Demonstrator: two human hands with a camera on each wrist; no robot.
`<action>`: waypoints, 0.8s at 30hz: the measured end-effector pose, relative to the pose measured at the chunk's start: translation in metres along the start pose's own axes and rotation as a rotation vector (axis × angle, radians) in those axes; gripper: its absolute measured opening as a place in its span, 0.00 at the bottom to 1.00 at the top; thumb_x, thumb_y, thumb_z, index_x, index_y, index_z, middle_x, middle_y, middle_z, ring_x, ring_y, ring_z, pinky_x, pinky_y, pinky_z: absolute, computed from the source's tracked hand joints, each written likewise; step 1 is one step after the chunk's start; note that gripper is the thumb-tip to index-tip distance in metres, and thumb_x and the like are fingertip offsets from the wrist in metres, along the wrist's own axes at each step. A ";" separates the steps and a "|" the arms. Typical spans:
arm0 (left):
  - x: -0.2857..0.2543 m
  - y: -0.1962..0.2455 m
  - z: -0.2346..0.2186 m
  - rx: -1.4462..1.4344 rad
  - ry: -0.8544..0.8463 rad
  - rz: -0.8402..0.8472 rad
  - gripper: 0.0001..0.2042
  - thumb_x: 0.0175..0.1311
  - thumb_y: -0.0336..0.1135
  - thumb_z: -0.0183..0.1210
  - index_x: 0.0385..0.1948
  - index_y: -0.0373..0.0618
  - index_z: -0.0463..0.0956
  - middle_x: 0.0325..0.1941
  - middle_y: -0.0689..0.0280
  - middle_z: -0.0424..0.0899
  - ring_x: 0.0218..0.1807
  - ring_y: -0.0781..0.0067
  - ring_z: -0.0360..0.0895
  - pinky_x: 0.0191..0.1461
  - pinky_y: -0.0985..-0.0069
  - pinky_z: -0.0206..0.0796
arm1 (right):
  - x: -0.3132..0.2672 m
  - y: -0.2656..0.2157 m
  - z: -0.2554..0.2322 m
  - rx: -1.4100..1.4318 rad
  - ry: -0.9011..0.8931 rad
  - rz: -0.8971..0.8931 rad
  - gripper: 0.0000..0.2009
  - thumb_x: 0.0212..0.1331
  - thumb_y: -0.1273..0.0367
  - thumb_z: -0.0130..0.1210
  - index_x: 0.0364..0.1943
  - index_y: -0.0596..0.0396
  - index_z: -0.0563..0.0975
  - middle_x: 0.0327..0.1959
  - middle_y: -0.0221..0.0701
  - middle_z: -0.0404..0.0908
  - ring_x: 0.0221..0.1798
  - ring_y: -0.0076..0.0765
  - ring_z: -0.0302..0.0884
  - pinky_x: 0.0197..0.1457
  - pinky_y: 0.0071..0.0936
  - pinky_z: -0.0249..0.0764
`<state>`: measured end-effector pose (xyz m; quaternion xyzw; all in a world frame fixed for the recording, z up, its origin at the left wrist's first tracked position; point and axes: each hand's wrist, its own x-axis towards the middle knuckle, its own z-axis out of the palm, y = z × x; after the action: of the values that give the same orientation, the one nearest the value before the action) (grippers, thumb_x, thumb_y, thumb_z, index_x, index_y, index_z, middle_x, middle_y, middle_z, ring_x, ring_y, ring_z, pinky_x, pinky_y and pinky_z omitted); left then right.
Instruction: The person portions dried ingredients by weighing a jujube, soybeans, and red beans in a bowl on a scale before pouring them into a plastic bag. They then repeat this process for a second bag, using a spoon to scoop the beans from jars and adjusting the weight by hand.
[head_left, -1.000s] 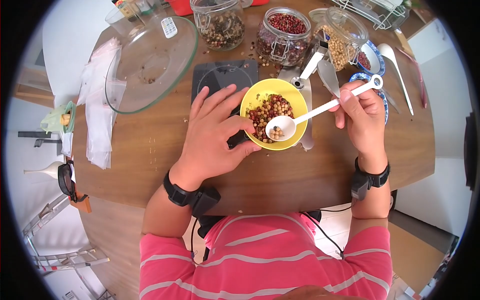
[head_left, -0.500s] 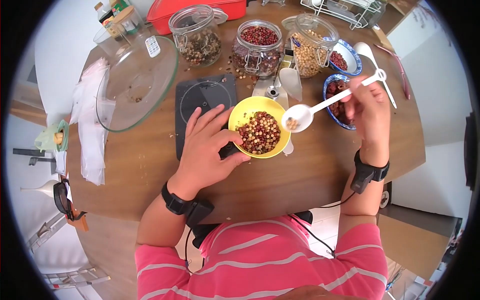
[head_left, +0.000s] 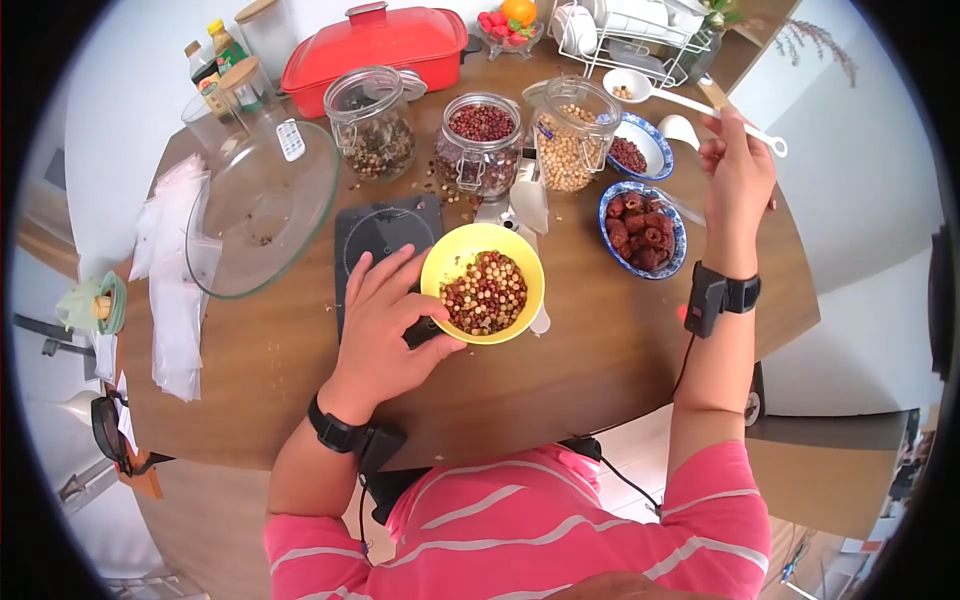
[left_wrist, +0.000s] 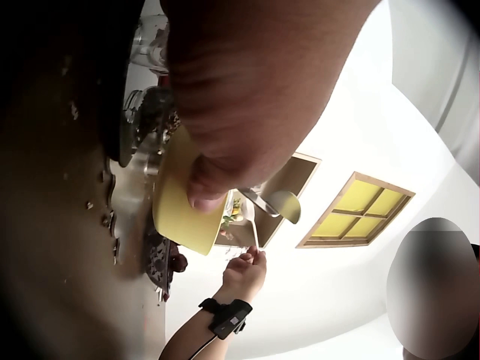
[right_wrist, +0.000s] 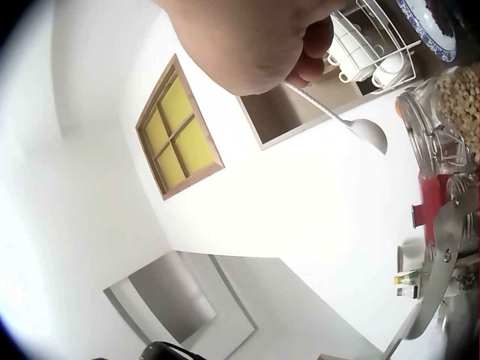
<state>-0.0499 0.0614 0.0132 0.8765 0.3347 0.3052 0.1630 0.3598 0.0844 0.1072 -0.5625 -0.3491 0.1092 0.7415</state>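
My left hand [head_left: 385,335] pinches the near-left rim of a yellow bowl [head_left: 456,253] between thumb and fingers, the other fingers spread. Mixed red and tan beans [head_left: 485,295] lie in the bowl, gathered toward its right side. My right hand [head_left: 742,172] grips the long handle of a white spoon [head_left: 690,102] near its ring end. The spoon is raised at the far right, with a few tan beans [head_left: 622,92] in its head. In the right wrist view, the spoon [right_wrist: 367,133] stretches out beyond my curled fingers.
Behind the bowl stand jars of mixed beans [head_left: 370,125], red beans [head_left: 480,145] and tan beans [head_left: 570,135]. A shiny metal utensil [head_left: 530,195] and black scale [head_left: 390,220] lie close by. Right are dried red fruit [head_left: 642,232] and a blue-rimmed bowl [head_left: 655,145]; left, a glass lid [head_left: 255,215].
My right hand has lifted the spoon from over the yellow bowl, away to the far right, with tan beans in it. My left hand keeps its pinch on the bowl. The head view has shifted.
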 end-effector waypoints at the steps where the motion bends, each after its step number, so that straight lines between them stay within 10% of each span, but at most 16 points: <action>1: 0.001 0.000 -0.004 0.020 0.023 -0.002 0.18 0.45 0.45 0.80 0.34 0.55 0.82 0.67 0.59 0.83 0.77 0.48 0.68 0.82 0.44 0.44 | -0.001 0.001 0.003 0.003 -0.003 0.004 0.13 0.72 0.63 0.62 0.42 0.61 0.84 0.35 0.34 0.89 0.25 0.19 0.76 0.27 0.19 0.69; 5: 0.001 -0.005 -0.012 0.003 0.120 -0.005 0.15 0.48 0.46 0.79 0.33 0.56 0.83 0.66 0.61 0.82 0.76 0.48 0.68 0.81 0.43 0.46 | -0.016 0.010 0.017 -0.322 -0.286 -0.191 0.14 0.70 0.60 0.66 0.47 0.58 0.87 0.32 0.26 0.87 0.31 0.16 0.80 0.32 0.16 0.71; 14: 0.001 -0.006 -0.001 -0.043 0.015 0.017 0.18 0.43 0.46 0.81 0.34 0.57 0.83 0.71 0.64 0.80 0.76 0.50 0.68 0.81 0.44 0.46 | -0.051 0.007 -0.004 -0.091 0.027 -0.359 0.11 0.73 0.69 0.61 0.48 0.66 0.84 0.35 0.37 0.88 0.28 0.23 0.78 0.36 0.21 0.78; 24: 0.002 -0.004 -0.008 0.034 -0.015 -0.042 0.17 0.43 0.44 0.80 0.32 0.57 0.83 0.72 0.64 0.79 0.78 0.51 0.66 0.82 0.44 0.44 | -0.063 -0.006 -0.052 0.216 -0.136 -0.437 0.11 0.75 0.72 0.51 0.43 0.69 0.79 0.32 0.46 0.85 0.27 0.35 0.78 0.34 0.29 0.76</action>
<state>-0.0553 0.0664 0.0179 0.8743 0.3569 0.2892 0.1571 0.3460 0.0077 0.0812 -0.3826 -0.4980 0.0204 0.7779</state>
